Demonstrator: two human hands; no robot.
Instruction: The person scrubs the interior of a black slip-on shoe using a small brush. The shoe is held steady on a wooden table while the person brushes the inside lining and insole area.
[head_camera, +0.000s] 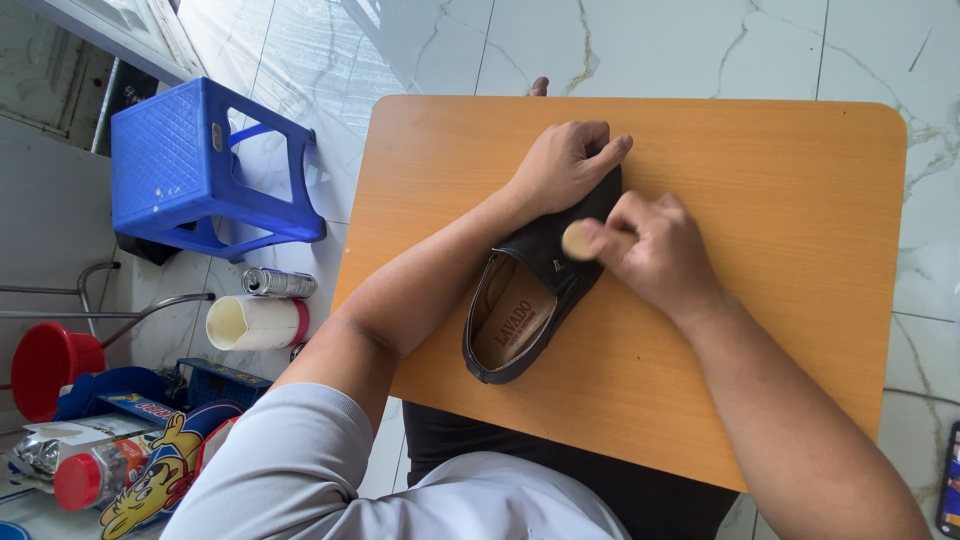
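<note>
**While pinned flat: dark leather shoe on smooth wooden table**

Where held, near the middle of the rounded orange-brown table (800, 200): black matte shoe (520, 310), tan lining showing. Left hand (562, 165) pressed over the toe, fingers curled down onto it. Right hand (655, 250) closed around a small round pale applicator (576, 240), touching the upper. Blue plastic stool (190, 165), textured, on marble floor.

A white marble-veined tiled floor (700, 40) lay bright under even light. A small orange wooden table (800, 330) stood on it — a blue plastic stool (190, 165) sat to one side, near a red bucket (45, 365).
</note>
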